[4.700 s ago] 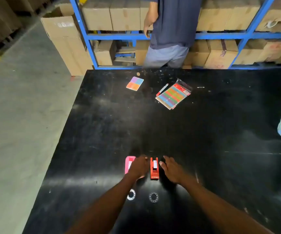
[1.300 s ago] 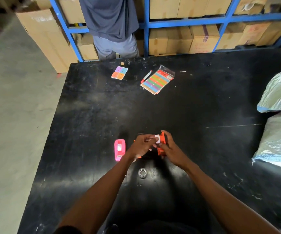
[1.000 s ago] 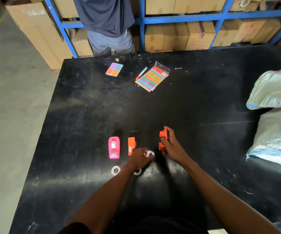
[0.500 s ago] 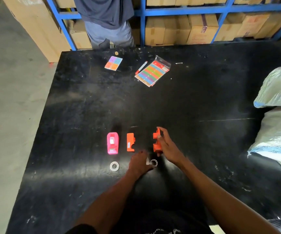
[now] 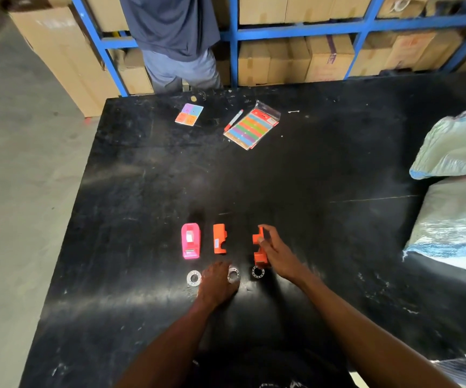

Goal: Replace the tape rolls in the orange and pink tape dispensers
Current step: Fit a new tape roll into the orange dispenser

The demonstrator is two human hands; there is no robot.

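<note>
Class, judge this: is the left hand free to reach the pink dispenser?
Probably yes: the left hand lies near the pink dispenser, with only bare table between them.

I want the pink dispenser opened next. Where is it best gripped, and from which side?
Grip the pink dispenser across its two long side walls, coming from above. It lies lengthwise on the table, narrow enough to pinch, with bare table on its left and a gap to the orange piece on its right. The left hand is likely the handier one; the right hand holds the other orange part.
</note>
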